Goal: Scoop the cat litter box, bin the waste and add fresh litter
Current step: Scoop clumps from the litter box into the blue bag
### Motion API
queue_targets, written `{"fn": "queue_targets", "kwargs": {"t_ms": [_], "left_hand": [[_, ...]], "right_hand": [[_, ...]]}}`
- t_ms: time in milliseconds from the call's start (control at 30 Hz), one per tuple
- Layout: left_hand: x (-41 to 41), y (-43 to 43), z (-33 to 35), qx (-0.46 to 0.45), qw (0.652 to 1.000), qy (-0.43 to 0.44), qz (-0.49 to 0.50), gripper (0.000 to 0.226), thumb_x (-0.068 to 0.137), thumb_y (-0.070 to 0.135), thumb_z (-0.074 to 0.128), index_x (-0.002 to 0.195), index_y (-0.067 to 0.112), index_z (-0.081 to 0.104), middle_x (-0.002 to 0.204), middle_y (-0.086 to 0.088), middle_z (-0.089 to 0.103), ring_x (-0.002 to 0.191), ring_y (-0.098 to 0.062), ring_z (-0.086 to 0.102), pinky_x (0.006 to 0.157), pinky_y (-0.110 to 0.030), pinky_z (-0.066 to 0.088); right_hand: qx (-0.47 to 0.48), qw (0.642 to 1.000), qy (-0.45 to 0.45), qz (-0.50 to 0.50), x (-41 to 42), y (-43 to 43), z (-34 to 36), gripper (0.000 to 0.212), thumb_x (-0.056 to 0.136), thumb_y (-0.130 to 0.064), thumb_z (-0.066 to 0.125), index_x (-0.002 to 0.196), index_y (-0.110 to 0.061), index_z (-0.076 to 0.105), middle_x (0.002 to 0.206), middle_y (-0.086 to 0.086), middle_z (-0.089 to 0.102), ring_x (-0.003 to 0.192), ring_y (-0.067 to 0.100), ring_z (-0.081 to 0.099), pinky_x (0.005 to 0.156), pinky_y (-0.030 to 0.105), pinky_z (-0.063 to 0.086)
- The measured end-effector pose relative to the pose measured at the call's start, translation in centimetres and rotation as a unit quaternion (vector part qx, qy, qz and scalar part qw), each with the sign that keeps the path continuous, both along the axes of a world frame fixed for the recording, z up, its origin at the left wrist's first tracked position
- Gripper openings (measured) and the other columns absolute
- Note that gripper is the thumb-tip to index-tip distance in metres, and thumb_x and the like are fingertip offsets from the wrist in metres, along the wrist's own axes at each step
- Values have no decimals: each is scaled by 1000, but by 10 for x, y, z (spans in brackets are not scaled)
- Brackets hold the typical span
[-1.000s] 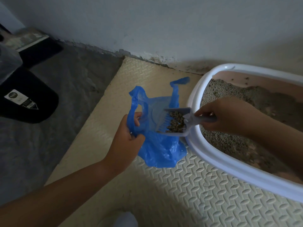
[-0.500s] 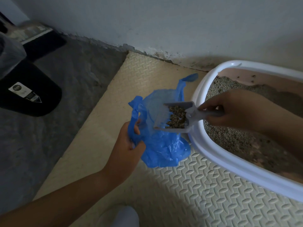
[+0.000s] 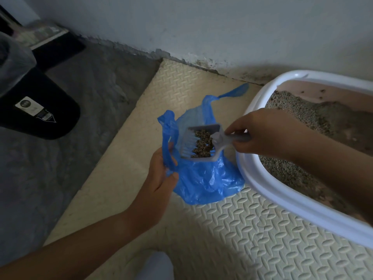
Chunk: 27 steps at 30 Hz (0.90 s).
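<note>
While the left hand grips the near edge and one handle of the blue plastic bag, fingers curled round the film, the bag mouth stands open and faces upward. The bag rests on the cream foam mat, just beside the white rim of the litter box. Whether bag and rim touch cannot be told. The second bag handle projects toward the wall.

The right hand is clamped on the handle of the grey scoop, thumb and fingers closed round it. The slotted scoop head is positioned over the open bag mouth, roughly level. It carries a load of dark clumped waste. The right forearm crosses above the litter box.

The litter box sits on the mat at the right, close to the wall. Its inner walls are pinkish. Grey litter covers the box floor unevenly, with a darker patch toward the far side.

Grey floor lies to the left of the mat. A black object with a white label rests on that floor, well apart from the bag. Its type cannot be determined.
</note>
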<state>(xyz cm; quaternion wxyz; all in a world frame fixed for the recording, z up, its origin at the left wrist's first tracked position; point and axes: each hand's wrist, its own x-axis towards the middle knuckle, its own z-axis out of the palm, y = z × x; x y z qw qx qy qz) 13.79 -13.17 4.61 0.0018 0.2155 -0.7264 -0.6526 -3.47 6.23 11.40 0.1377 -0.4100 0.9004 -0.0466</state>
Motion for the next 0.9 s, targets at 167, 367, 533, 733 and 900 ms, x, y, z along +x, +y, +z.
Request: {"fn": "queue_targets", "kwargs": {"t_ms": [167,367,533,733,900], "left_hand": [[8,8,12,-57,997,46,3,46,83,41,45,117,11,52,128,16,53,120,3,50,93,-12,40],[-6,-15,18,-201,974,67,-78,26,85,42,54,107,38,67,145,5,43,138,-9,34,113,-25,28],[-7,-47,12,-219,931,76,-284,35,84,53,61,112,32,69,155,-5,30,147,-10,12,119,-25,13],[-34,-57,16,-87,976,-61,-189,79,53,71,76,106,13,68,114,9,64,118,-6,55,110,-39,36],[-36,-51,11,-63,998,-15,-5,38,102,12,36,88,-9,65,93,-22,69,90,-22,67,86,-32,52]], "right_hand": [[45,998,27,26,4,6,-2,28,82,-35,53,108,-36,64,92,-10,65,88,15,59,71,28,48],[55,997,19,47,10,10,-1,32,82,-38,52,113,-39,61,97,-11,64,94,13,60,74,28,49],[50,997,23,52,10,13,-2,29,82,-39,52,110,-38,62,95,-11,64,93,14,60,75,30,51],[49,996,29,67,10,15,-5,31,82,-41,52,112,-38,59,96,-11,65,95,14,60,73,27,47],[42,997,30,65,10,18,-4,31,81,-41,52,112,-39,59,95,-10,64,94,14,60,71,28,46]]}}
